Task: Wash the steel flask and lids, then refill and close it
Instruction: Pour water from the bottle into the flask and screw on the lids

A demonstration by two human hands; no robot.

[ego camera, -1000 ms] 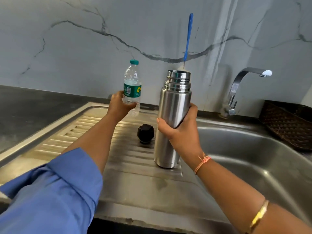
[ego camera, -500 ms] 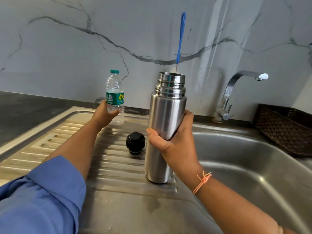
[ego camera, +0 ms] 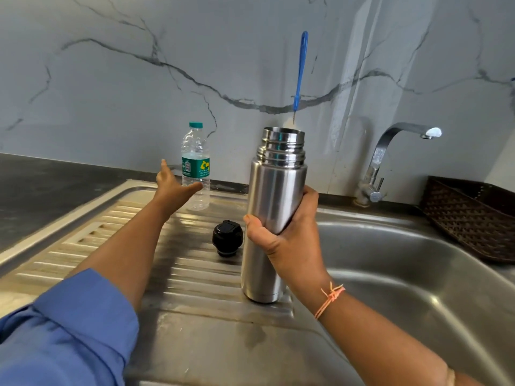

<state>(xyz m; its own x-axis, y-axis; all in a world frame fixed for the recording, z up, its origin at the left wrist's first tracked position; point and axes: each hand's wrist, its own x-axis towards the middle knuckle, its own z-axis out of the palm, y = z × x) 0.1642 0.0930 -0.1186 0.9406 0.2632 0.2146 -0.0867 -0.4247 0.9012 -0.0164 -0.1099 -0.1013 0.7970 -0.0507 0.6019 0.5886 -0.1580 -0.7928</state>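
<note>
Right hand [ego camera: 289, 246] grasping upright flask [ego camera: 276, 190] at edge of basin [ego camera: 418, 274], left hand [ego camera: 174, 188] released beside bottle [ego camera: 195, 151]

The ribbed steel worktop [ego camera: 195, 344] is carrying the steel flask [ego camera: 274, 196], standing upright beside the sink edge, with the black lid [ego camera: 227, 238] sitting just left of it. A water bottle [ego camera: 195, 162] is standing at the back, and a woven basket [ego camera: 473, 218] is resting far right.
</note>
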